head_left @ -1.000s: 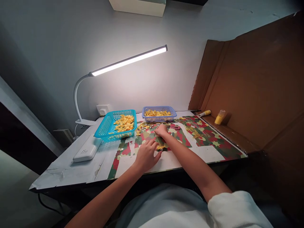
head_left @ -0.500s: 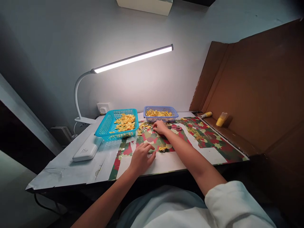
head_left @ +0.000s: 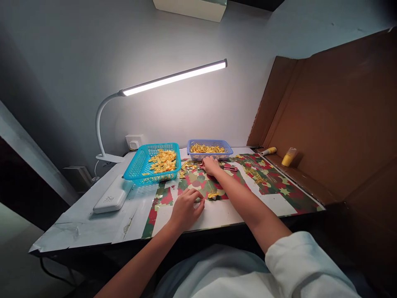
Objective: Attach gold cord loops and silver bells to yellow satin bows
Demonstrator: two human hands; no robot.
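Observation:
My left hand [head_left: 187, 209] rests low over the front of the patterned sheet, fingers loosely bent and the thumb close to the index finger. Nothing shows in it. Just right of it lies a gold flower piece [head_left: 213, 195] with a thin wire stem. My right hand [head_left: 211, 166] reaches to the front of the blue-violet basket [head_left: 214, 156], fingers bent down and together over small pieces; whatever they pinch is hidden. Beside that hand lies a pink-handled tool [head_left: 230, 168], partly covered. Small gold pieces [head_left: 182, 169] are scattered left of the hand.
A turquoise basket [head_left: 132, 170] holds gold petals or leaves. Left of it lies a white power bank [head_left: 113, 194]. Thin gold wires [head_left: 256, 176] lie at right, near two yellow-and-white tubes [head_left: 289, 157]. A clip lamp [head_left: 173, 78] arches overhead; a cardboard sheet [head_left: 335, 111] stands at right.
My right hand has shifted slightly right and its fingers have tucked further down. The thumb and index finger of my left hand have drawn closer together. The view has moved a little.

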